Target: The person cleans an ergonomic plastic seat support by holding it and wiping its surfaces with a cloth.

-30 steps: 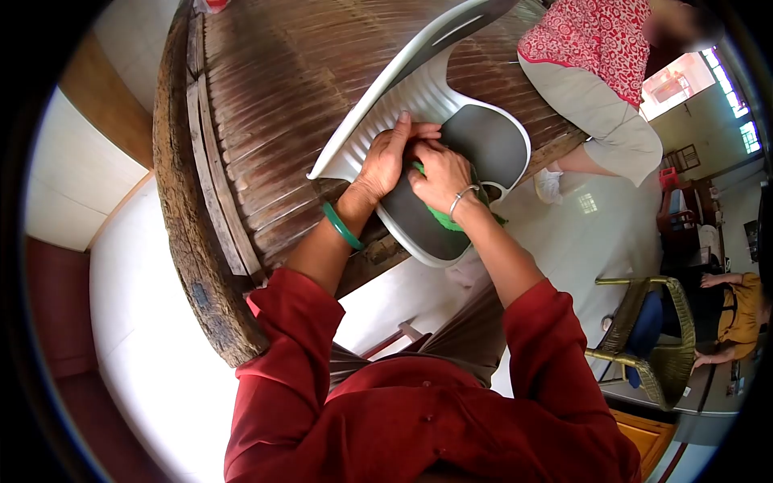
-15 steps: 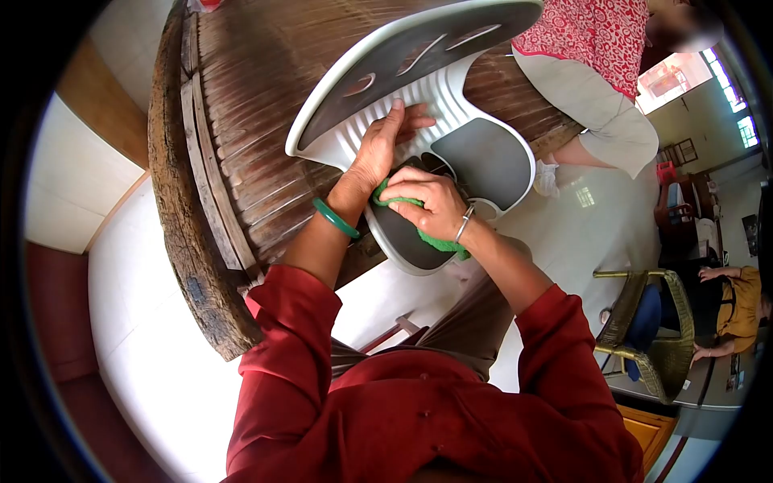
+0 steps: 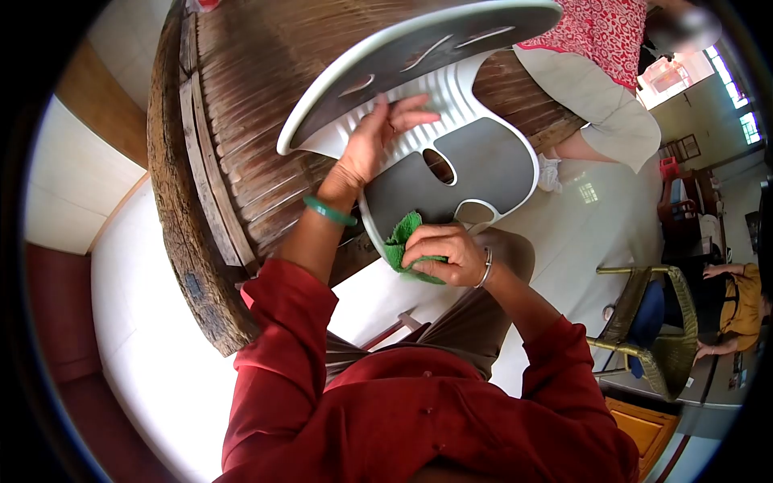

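Note:
A white-rimmed seat shell with grey pads [image 3: 491,157] is tilted on the edge of the wooden slatted bench [image 3: 266,121], its back part rising at the upper left. My left hand [image 3: 378,137], with a green bangle at the wrist, is over the ribbed white middle of the shell, its fingers apart and holding nothing. My right hand [image 3: 445,253] has its fingers wrapped round a green cloth [image 3: 403,237] at the shell's near rim, close to my knee.
The bench's thick wooden edge [image 3: 193,266] runs down the left. A person in a red patterned top [image 3: 596,36] sits at the upper right. Farther right are a gold-coloured chair [image 3: 672,346] and another person in a yellow top [image 3: 739,310].
My right hand has moved with the green cloth from the middle of the shell toward its near rim. The shell has tipped, showing more of its pads. My left hand has opened away from the right.

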`<control>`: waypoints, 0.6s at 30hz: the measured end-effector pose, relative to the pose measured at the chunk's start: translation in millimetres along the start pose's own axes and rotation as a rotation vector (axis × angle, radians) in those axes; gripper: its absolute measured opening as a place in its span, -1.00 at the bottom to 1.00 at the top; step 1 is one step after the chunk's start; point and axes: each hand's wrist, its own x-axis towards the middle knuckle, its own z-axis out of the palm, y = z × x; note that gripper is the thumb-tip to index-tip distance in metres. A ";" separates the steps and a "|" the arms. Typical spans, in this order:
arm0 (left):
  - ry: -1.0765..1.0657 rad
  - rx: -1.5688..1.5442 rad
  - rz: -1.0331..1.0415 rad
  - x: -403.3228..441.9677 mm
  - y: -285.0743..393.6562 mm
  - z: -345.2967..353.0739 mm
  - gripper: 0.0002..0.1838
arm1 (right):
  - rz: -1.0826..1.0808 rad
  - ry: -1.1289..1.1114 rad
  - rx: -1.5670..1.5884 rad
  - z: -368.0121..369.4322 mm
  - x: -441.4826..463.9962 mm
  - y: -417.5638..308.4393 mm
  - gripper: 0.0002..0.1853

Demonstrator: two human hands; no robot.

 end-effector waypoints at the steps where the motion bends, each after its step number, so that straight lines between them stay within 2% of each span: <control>1: -0.018 -0.080 0.024 0.3 1.7 -3.8 -0.16 | 0.047 0.006 0.051 -1.6 0.7 -0.9 -0.86; 5: -0.009 -0.217 -0.075 3.4 2.6 -10.6 -0.18 | 0.073 0.249 0.159 -8.5 13.6 2.4 -0.88; 8: -0.012 -0.301 -0.145 3.0 3.4 -10.1 -0.19 | 0.336 0.467 0.222 -1.1 33.7 14.1 -0.86; 10: -0.028 -0.286 -0.145 4.4 1.2 -13.1 -0.20 | 0.334 0.455 0.184 2.3 51.8 22.1 -0.85; 12: -0.022 -0.309 -0.136 5.4 0.8 -14.4 -0.19 | 0.328 0.404 -0.085 3.9 69.0 22.7 -0.86; 16: -0.007 -0.323 -0.142 6.1 -0.9 -15.4 -0.19 | 0.450 0.333 -0.211 8.3 97.4 21.0 -0.85; 18: -0.015 -0.334 -0.165 7.1 -1.0 -18.1 -0.19 | 0.413 0.353 -0.234 12.3 98.1 22.8 -0.88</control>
